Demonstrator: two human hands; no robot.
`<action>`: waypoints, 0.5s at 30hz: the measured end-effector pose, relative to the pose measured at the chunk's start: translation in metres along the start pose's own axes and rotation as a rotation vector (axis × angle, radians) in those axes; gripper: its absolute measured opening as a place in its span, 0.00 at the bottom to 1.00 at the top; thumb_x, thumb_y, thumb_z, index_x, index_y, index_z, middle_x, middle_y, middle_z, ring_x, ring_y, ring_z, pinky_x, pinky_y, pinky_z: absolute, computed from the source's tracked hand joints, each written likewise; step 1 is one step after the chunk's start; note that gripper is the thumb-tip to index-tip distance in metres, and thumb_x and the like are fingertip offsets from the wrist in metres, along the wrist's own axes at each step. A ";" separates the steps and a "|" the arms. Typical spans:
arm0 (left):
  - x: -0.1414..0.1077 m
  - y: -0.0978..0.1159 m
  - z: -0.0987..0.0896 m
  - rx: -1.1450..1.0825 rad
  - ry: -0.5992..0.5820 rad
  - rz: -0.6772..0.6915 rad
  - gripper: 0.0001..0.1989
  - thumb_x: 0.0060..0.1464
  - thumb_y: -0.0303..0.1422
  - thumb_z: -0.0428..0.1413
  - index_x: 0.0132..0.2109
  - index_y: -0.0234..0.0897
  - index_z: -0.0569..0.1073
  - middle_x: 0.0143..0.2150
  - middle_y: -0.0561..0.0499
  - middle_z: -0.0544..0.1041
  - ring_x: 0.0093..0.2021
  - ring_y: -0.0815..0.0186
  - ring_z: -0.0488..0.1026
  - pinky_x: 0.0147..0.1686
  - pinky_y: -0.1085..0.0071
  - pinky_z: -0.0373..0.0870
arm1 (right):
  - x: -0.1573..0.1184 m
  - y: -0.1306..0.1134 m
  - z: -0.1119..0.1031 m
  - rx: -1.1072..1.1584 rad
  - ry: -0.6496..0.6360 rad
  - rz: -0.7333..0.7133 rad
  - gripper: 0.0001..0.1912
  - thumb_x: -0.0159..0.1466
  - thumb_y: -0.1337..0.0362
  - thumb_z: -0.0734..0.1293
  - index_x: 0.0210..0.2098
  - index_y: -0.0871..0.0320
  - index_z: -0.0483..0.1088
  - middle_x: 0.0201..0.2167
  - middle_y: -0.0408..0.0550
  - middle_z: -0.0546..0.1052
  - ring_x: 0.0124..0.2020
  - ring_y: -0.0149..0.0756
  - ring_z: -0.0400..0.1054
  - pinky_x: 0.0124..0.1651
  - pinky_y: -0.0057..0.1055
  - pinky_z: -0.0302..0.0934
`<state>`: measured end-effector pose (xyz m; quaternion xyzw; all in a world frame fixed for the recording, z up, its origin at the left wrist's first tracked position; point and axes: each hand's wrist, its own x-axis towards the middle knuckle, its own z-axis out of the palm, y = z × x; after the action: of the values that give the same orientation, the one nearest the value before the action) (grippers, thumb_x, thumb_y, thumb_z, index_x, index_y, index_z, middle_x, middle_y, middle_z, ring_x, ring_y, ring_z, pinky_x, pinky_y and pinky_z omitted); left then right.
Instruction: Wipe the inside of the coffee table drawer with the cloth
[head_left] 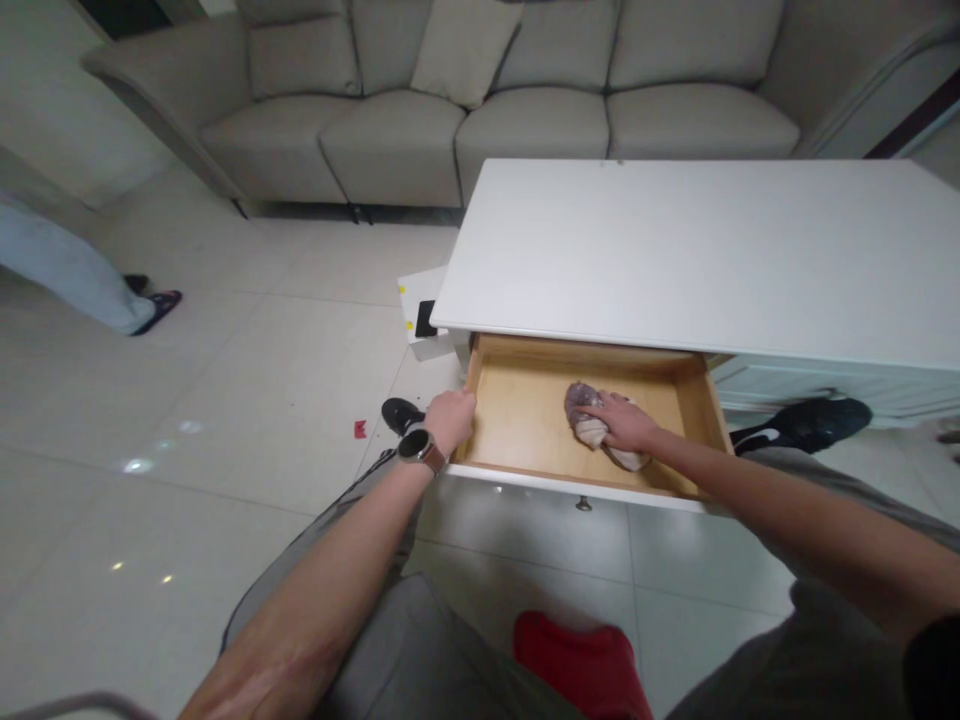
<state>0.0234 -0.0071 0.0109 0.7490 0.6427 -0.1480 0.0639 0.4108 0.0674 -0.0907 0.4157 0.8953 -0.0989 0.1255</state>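
Jutting from the white table (675, 250), the wooden drawer (517, 400) is seen open at the centre of the head view. Its left side wall is gripped by the left hand (450, 420), with the fingers closed around the edge. Inside, right of the drawer's middle, a crumpled two-tone cloth (581, 400) is held against the bottom under the right hand (626, 420), whose fingers are bent over it. No other item can be made out in the drawer. Left of the table, a black object (425, 318) is set on a white box (431, 348). At lower centre, a red object (581, 665) is partly hidden.
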 end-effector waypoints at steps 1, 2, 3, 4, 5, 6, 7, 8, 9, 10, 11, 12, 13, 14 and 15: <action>0.000 0.000 -0.001 0.001 -0.003 0.000 0.18 0.60 0.20 0.47 0.53 0.24 0.75 0.43 0.33 0.81 0.47 0.52 0.80 0.44 0.63 0.75 | 0.010 -0.019 -0.004 0.009 0.001 -0.032 0.38 0.60 0.61 0.68 0.70 0.45 0.61 0.60 0.61 0.64 0.53 0.54 0.65 0.56 0.46 0.59; 0.000 0.001 -0.001 0.001 -0.005 0.000 0.18 0.60 0.20 0.47 0.53 0.24 0.75 0.43 0.33 0.81 0.47 0.52 0.80 0.44 0.63 0.75 | 0.021 -0.039 -0.008 0.014 0.005 -0.067 0.37 0.60 0.61 0.69 0.69 0.45 0.62 0.61 0.61 0.63 0.54 0.54 0.64 0.56 0.46 0.59; -0.001 0.001 -0.002 0.000 -0.010 0.000 0.18 0.59 0.20 0.47 0.53 0.24 0.75 0.43 0.33 0.81 0.47 0.52 0.80 0.44 0.63 0.75 | 0.033 -0.062 -0.011 0.016 -0.002 -0.114 0.37 0.60 0.60 0.69 0.69 0.44 0.62 0.62 0.61 0.62 0.55 0.56 0.63 0.56 0.46 0.60; -0.001 0.001 -0.002 -0.002 -0.012 -0.002 0.18 0.59 0.20 0.48 0.53 0.24 0.75 0.44 0.33 0.81 0.48 0.52 0.80 0.45 0.63 0.75 | 0.047 -0.085 -0.015 0.013 -0.021 -0.165 0.38 0.60 0.60 0.70 0.69 0.44 0.62 0.63 0.61 0.61 0.56 0.56 0.63 0.55 0.46 0.61; 0.000 0.001 -0.001 -0.004 -0.013 -0.004 0.17 0.59 0.20 0.49 0.53 0.25 0.75 0.44 0.33 0.81 0.48 0.52 0.80 0.45 0.63 0.75 | 0.060 -0.108 -0.018 0.011 -0.041 -0.221 0.39 0.60 0.59 0.71 0.69 0.44 0.61 0.64 0.61 0.61 0.56 0.57 0.62 0.53 0.46 0.62; 0.000 0.000 0.000 -0.006 -0.012 -0.005 0.17 0.58 0.21 0.50 0.53 0.25 0.75 0.44 0.33 0.81 0.48 0.53 0.80 0.46 0.64 0.75 | 0.074 -0.130 -0.022 0.008 -0.046 -0.265 0.40 0.59 0.58 0.72 0.69 0.44 0.61 0.63 0.61 0.61 0.57 0.59 0.61 0.51 0.46 0.63; 0.001 0.000 0.001 -0.007 -0.010 -0.006 0.16 0.58 0.21 0.51 0.53 0.26 0.75 0.44 0.34 0.81 0.48 0.53 0.79 0.46 0.64 0.74 | 0.086 -0.151 -0.025 0.009 -0.044 -0.297 0.41 0.58 0.57 0.73 0.69 0.44 0.60 0.63 0.61 0.61 0.58 0.59 0.60 0.51 0.45 0.64; 0.001 0.000 0.002 -0.006 -0.005 -0.006 0.16 0.59 0.22 0.52 0.52 0.27 0.75 0.43 0.34 0.81 0.48 0.53 0.79 0.46 0.64 0.74 | 0.097 -0.169 -0.027 0.008 -0.038 -0.309 0.40 0.58 0.55 0.73 0.69 0.45 0.61 0.63 0.61 0.62 0.59 0.59 0.59 0.51 0.46 0.65; 0.002 -0.001 0.004 -0.005 0.002 -0.003 0.15 0.59 0.23 0.52 0.52 0.27 0.75 0.43 0.34 0.80 0.48 0.53 0.79 0.46 0.64 0.74 | 0.105 -0.182 -0.029 0.002 -0.046 -0.318 0.39 0.59 0.54 0.73 0.68 0.46 0.62 0.63 0.62 0.62 0.59 0.60 0.59 0.50 0.46 0.65; 0.003 -0.001 0.005 -0.003 0.009 0.000 0.15 0.59 0.23 0.51 0.51 0.27 0.76 0.43 0.34 0.80 0.48 0.52 0.79 0.46 0.64 0.74 | 0.112 -0.192 -0.030 -0.003 -0.052 -0.317 0.38 0.59 0.53 0.73 0.67 0.47 0.62 0.63 0.62 0.62 0.60 0.60 0.59 0.51 0.47 0.65; 0.003 -0.001 0.006 -0.001 0.010 0.002 0.15 0.59 0.23 0.51 0.51 0.28 0.76 0.43 0.33 0.80 0.48 0.52 0.79 0.46 0.63 0.75 | 0.116 -0.198 -0.031 -0.007 -0.057 -0.315 0.38 0.59 0.52 0.73 0.67 0.48 0.63 0.63 0.62 0.62 0.60 0.60 0.59 0.51 0.47 0.66; 0.004 -0.001 0.006 0.001 0.012 0.003 0.15 0.59 0.23 0.51 0.51 0.27 0.76 0.43 0.33 0.80 0.48 0.52 0.80 0.46 0.63 0.75 | 0.118 -0.200 -0.031 -0.010 -0.060 -0.313 0.38 0.59 0.52 0.73 0.67 0.48 0.62 0.63 0.62 0.62 0.60 0.60 0.59 0.51 0.47 0.66; 0.004 -0.001 0.006 0.000 0.011 0.005 0.15 0.59 0.23 0.51 0.51 0.27 0.76 0.43 0.33 0.80 0.48 0.51 0.80 0.45 0.62 0.75 | 0.118 -0.199 -0.031 -0.012 -0.058 -0.312 0.39 0.59 0.52 0.74 0.67 0.47 0.61 0.64 0.61 0.62 0.61 0.60 0.59 0.51 0.47 0.66; 0.004 -0.001 0.006 -0.002 0.010 0.006 0.15 0.59 0.23 0.51 0.51 0.27 0.76 0.43 0.33 0.80 0.48 0.51 0.80 0.45 0.62 0.75 | 0.116 -0.196 -0.030 -0.013 -0.056 -0.315 0.40 0.59 0.52 0.74 0.68 0.45 0.60 0.64 0.61 0.61 0.61 0.60 0.58 0.51 0.46 0.66; 0.004 -0.001 0.006 -0.005 0.008 0.006 0.15 0.58 0.22 0.51 0.51 0.27 0.76 0.43 0.33 0.80 0.47 0.50 0.80 0.45 0.61 0.75 | 0.114 -0.192 -0.029 -0.014 -0.051 -0.317 0.41 0.59 0.52 0.74 0.69 0.44 0.59 0.65 0.60 0.61 0.62 0.60 0.58 0.52 0.46 0.66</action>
<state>0.0219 -0.0046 0.0046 0.7512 0.6412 -0.1432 0.0634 0.1881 0.0359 -0.0843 0.2656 0.9469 -0.1218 0.1340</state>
